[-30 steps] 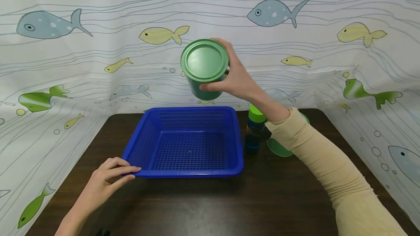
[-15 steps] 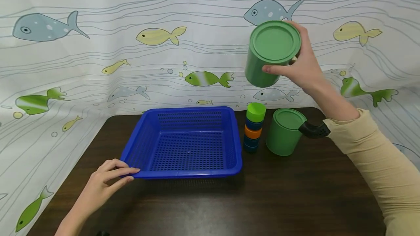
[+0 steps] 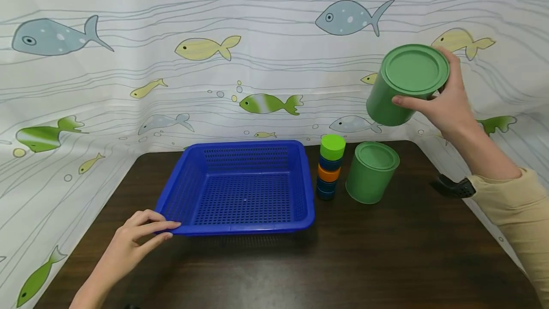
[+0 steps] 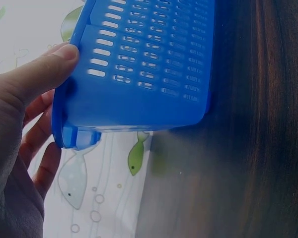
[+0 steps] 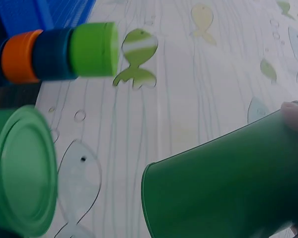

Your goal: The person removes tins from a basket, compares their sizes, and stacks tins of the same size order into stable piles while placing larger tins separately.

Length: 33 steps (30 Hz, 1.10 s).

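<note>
At the right, my right hand [image 3: 455,104] holds a green can [image 3: 396,104] tilted in the air, thumb on its near side and fingers behind. In the right wrist view the same can [image 5: 228,188] stretches toward the left from the hand. A second green can [image 3: 370,180] stands on the table below it, apart from it. My left hand [image 3: 133,247] pinches the near left corner of a blue plastic basket [image 3: 231,228]. In the left wrist view the thumb [image 4: 64,54] lies on the basket's rim, with fingers on the other side of it.
Between basket and standing can rises a stack of blue, orange and lime-green cups [image 3: 330,168]. The dark wooden table [image 3: 274,271] is bounded at the back and sides by a white fish-print sheet [image 3: 274,37].
My right hand has carried the green can from above the basket to the right, past the standing can, which came into full sight. My left hand stays at the basket corner.
</note>
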Available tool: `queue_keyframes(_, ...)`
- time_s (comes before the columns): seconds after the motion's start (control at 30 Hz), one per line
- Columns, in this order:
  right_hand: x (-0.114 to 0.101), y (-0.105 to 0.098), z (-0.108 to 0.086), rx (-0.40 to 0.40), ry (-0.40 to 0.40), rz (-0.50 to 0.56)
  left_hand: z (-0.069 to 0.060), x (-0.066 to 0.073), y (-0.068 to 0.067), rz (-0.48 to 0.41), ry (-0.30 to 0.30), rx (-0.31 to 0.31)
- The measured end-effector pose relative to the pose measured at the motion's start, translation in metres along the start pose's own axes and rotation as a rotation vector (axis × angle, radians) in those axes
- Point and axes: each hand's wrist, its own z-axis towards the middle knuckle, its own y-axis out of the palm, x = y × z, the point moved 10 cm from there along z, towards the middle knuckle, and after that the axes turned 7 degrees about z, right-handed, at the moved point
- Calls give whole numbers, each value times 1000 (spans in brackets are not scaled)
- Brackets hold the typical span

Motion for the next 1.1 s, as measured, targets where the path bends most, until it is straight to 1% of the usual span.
queue_keyframes(0.23, 31, -30, -15, 46, 59, -51, 2, 3, 0, 8, 23, -13)
queue_keyframes(0.37, 52, -44, -24, 67, 96, -122, 2, 5, 0, 22, 31, -17)
queue_keyframes(0.5, 73, -55, -30, 60, 110, -122, 2, 5, 0, 28, 28, -18)
queue_keyframes(0.57, 84, -58, -33, 47, 111, -95, 2, 5, -1, 29, 26, -17)
queue_keyframes(0.63, 97, -61, -36, 37, 117, -101, 2, 5, -1, 27, 25, -17)
queue_keyframes(0.7, 110, -63, -40, 28, 125, -111, 2, 5, -1, 25, 24, -17)
queue_keyframes(0.8, 126, -66, -45, 14, 137, -159, 2, 5, 0, 30, 14, -27)
queue_keyframes(0.97, 146, -62, -51, -29, 145, -103, 2, 4, 1, 49, -12, -53)
queue_keyframes(1.1, 157, -57, -55, -64, 125, -55, 2, 4, 0, 39, 1, -31)
